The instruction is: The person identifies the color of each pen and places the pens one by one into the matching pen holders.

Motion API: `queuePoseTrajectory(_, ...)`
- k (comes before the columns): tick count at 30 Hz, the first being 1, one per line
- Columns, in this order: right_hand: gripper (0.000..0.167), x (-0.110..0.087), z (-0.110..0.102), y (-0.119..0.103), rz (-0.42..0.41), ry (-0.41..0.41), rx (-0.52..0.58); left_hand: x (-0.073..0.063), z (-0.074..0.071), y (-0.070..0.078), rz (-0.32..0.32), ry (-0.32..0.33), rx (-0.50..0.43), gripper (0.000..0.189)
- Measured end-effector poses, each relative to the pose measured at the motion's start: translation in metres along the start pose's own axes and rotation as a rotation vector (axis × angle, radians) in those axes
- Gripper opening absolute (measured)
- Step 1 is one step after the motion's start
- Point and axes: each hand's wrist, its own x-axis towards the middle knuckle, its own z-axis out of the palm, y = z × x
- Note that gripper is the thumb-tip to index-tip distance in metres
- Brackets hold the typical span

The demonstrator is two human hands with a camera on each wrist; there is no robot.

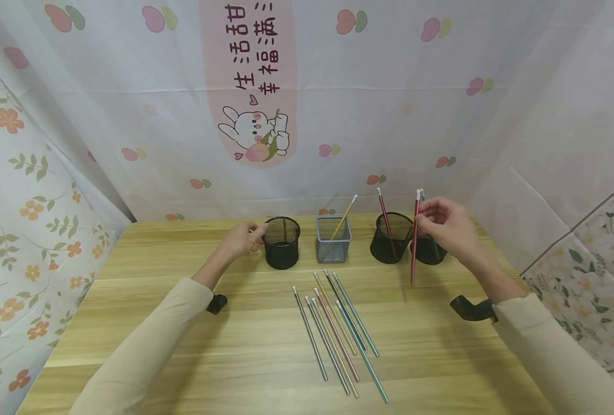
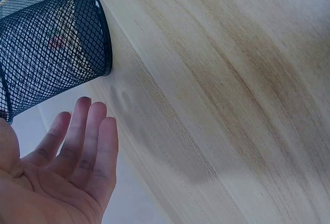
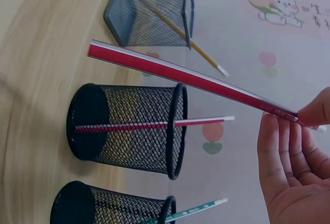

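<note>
My right hand (image 1: 449, 225) pinches a red pencil (image 3: 191, 79) near its eraser end, between thumb and fingertips. The pencil hangs almost upright in front of the right-hand cups in the head view. Behind it, a round black mesh cup (image 3: 139, 128) holds another red pencil (image 1: 384, 210). The far-right black mesh cup (image 1: 428, 251), partly hidden by my hand, holds a green pencil (image 3: 198, 211). My left hand (image 1: 241, 237) is beside the left black mesh cup (image 1: 281, 253), palm facing it, with loosely extended fingers (image 2: 77, 136); no pencil shows in that cup.
Between the round cups stands a square grey mesh cup (image 1: 334, 248) with a yellow pencil (image 1: 345, 213) leaning in it. Several loose pencils (image 1: 332, 340) in mixed colours lie on the wooden table (image 1: 244, 357). A patterned curtain (image 1: 390, 115) hangs behind the cups.
</note>
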Motion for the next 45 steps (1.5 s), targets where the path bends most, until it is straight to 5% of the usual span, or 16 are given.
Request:
queuePoseTrajectory(21, 0.016, 0.03, -0.004, -0.008, -0.119, 0.283, 0.089, 0.0, -0.002, 0.001, -0.011, -0.012, 0.018, 0.058)
queuePoseTrajectory(35, 0.019, 0.042, 0.002, -0.001, -0.161, 0.312, 0.07, 0.0, 0.0, 0.001, -0.017, -0.006, 0.038, 0.056)
queuePoseTrajectory(40, 0.022, 0.039, 0.009, -0.008, -0.167, 0.283, -0.018, -0.001, -0.001, 0.002, -0.019, -0.006, 0.042, 0.056)
queuePoseTrajectory(45, 0.021, 0.044, 0.014, 0.018, -0.159, 0.26, -0.122, 0.0, -0.001, 0.002, -0.015, -0.008, 0.038, 0.057)
